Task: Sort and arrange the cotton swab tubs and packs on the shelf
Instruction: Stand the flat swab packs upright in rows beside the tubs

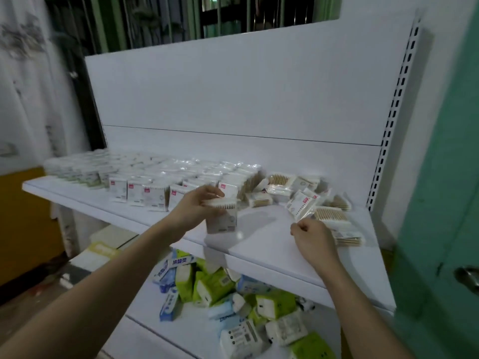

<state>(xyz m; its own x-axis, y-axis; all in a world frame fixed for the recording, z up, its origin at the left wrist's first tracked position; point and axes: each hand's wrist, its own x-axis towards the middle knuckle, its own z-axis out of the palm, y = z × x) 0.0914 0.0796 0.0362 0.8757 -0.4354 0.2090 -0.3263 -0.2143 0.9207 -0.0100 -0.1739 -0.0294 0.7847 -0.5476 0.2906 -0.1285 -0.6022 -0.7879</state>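
Observation:
On the white shelf (259,252) stand neat rows of cotton swab packs (145,193) across its left and middle, with round tubs (75,169) at the far left. My left hand (197,206) grips one upright swab pack (222,215) near the front of the rows. A loose heap of swab packs (308,198) lies at the right. My right hand (315,238) has its fingers curled at the near edge of that heap, pinching the corner of a pack (302,207).
The lower shelf (160,330) holds a jumble of green, blue and white tissue packs (233,294). A slotted white upright (396,104) bounds the shelf on the right, beside a green door (440,229) with a metal handle (469,277).

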